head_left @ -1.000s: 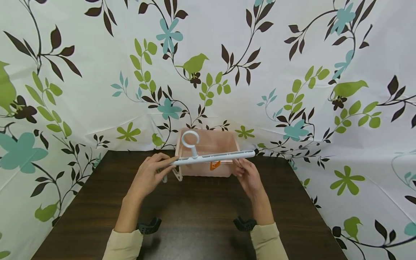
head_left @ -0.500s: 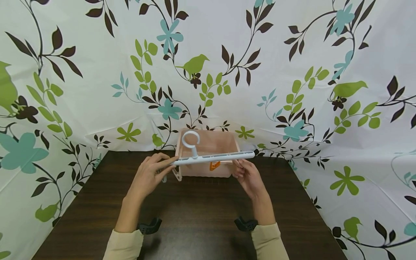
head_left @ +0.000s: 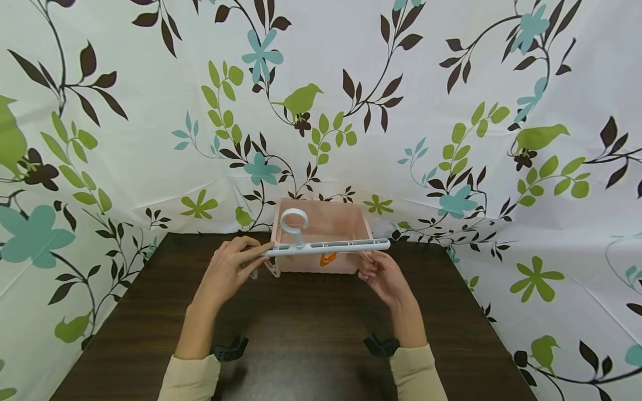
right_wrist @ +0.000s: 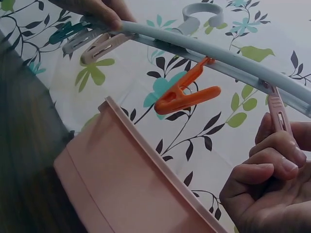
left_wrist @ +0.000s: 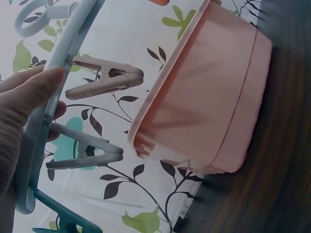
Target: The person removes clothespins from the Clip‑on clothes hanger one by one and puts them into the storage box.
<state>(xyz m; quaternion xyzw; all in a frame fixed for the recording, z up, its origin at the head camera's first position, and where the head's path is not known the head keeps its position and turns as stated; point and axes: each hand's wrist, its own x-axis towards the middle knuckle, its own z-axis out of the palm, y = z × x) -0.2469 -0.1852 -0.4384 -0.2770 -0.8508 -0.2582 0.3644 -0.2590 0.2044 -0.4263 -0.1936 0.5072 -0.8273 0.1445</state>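
Head camera looks forward and down from above the table [head_left: 311, 334], taking in both forearms and the floral backdrop. Each wrist camera sits very close, angled upward from below its hand. All three views share the white hanger [head_left: 326, 246] [left_wrist: 53, 87] [right_wrist: 214, 51] and pink bin [head_left: 321, 223] [left_wrist: 214, 97] [right_wrist: 131, 184].

Right hand [right_wrist: 265, 191] pinches pink peg [right_wrist: 278, 114]; orange peg [right_wrist: 187, 94] hangs beside.
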